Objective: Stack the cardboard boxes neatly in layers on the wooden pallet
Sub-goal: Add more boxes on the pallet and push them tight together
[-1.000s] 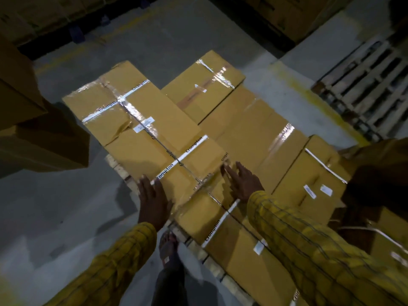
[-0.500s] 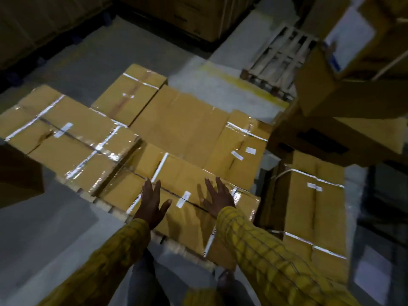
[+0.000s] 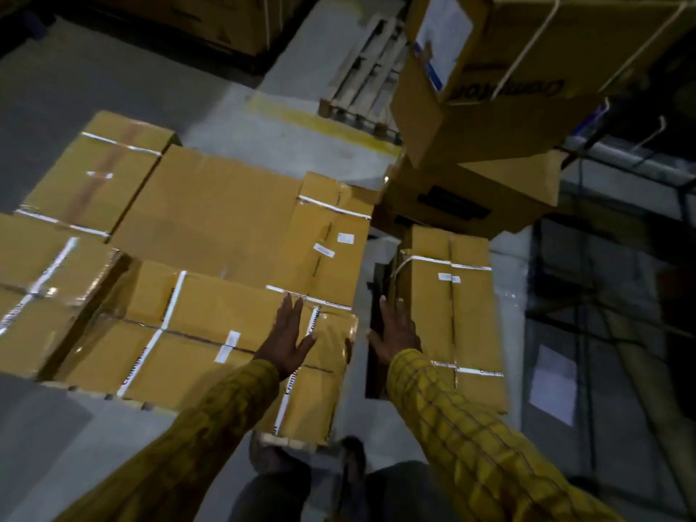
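Several taped cardboard boxes lie flat in one layer on a wooden pallet (image 3: 286, 442), whose edge shows below the nearest box (image 3: 211, 333). My left hand (image 3: 288, 339) lies flat, fingers straight, over the right end of that nearest box. To its right a separate long box (image 3: 467, 318) with white straps stands on the floor beside the pallet. My right hand (image 3: 393, 333) is spread open at this box's near left edge, fingers straight. Whether it touches the box I cannot tell.
A jumble of larger cartons (image 3: 489, 118) rises at the upper right. An empty wooden pallet (image 3: 361, 84) lies on the floor behind. A yellow floor line (image 3: 320, 126) runs past it. More stacked cartons (image 3: 211, 20) stand at the back. My feet (image 3: 350, 457) are close to the pallet corner.
The view swung right. My left hand moved from the nearest box's left part to its right end, and my right hand left that box and reached across the gap to the strapped box.
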Demonstrator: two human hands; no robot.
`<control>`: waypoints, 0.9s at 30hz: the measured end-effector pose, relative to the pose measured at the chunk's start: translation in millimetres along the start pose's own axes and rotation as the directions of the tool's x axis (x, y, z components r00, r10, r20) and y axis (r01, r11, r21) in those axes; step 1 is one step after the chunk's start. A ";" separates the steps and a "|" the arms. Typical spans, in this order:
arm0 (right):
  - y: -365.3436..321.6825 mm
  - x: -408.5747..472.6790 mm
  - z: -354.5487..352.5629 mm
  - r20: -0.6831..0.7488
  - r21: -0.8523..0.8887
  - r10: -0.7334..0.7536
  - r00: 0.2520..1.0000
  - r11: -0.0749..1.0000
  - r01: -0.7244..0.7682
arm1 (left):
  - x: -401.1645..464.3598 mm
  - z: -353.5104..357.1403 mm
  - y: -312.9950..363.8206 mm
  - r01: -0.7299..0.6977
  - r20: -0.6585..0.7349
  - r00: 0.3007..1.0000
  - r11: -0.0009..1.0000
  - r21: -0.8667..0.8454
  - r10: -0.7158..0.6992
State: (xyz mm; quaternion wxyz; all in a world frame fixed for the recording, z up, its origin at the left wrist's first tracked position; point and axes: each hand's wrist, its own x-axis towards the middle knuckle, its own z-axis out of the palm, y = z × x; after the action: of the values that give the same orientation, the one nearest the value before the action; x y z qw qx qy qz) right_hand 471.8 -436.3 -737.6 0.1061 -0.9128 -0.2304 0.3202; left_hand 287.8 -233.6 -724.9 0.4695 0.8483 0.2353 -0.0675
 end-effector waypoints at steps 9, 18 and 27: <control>129.9 51.8 -49.8 -0.049 0.069 0.107 0.993 0.992 -0.103 | 108.3 128.6 92.0 -0.074 0.050 0.996 0.997 -0.019 0.075; 342.1 178.5 -41.3 -0.029 0.009 0.237 0.971 0.971 -0.237 | 249.7 326.2 77.8 0.170 -0.048 0.983 0.981 -0.090 -0.175; 428.4 226.1 -20.3 0.003 0.240 0.197 0.980 0.952 -0.192 | 301.8 405.5 49.5 0.333 -0.164 0.904 0.892 -0.306 -0.394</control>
State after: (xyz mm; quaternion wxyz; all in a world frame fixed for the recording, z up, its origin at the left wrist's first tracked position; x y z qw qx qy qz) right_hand 791.4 -700.1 -989.2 0.1857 -0.9149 -0.0979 0.3450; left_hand 619.5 -490.2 -1011.3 0.5306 0.7187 0.4486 -0.0266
